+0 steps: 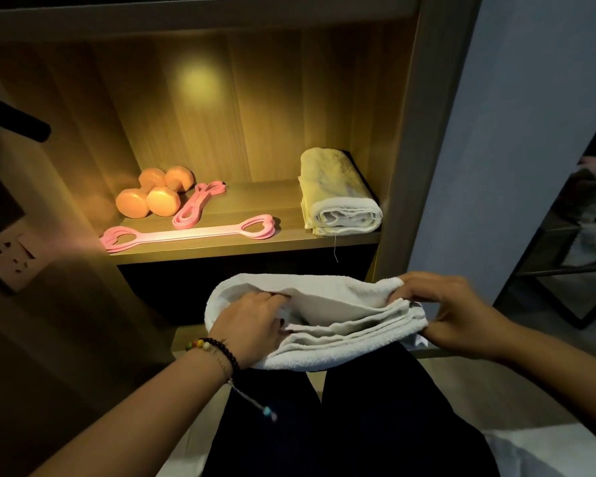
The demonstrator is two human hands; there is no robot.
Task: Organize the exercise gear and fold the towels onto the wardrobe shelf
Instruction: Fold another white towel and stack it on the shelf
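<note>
A folded white towel is held in front of me, below the lit wardrobe shelf. My left hand grips its left end with fingers tucked between the layers. My right hand pinches its right end. On the shelf lie two pink dumbbells at the back left, a pink resistance band beside them, and a pink heart-handled stretch band along the front edge. A folded yellowish towel sits at the shelf's right end.
The wardrobe's right side panel stands next to the yellowish towel. A wall socket is on the left panel. A dark metal-framed stand is at the far right. My dark trouser legs fill the lower middle.
</note>
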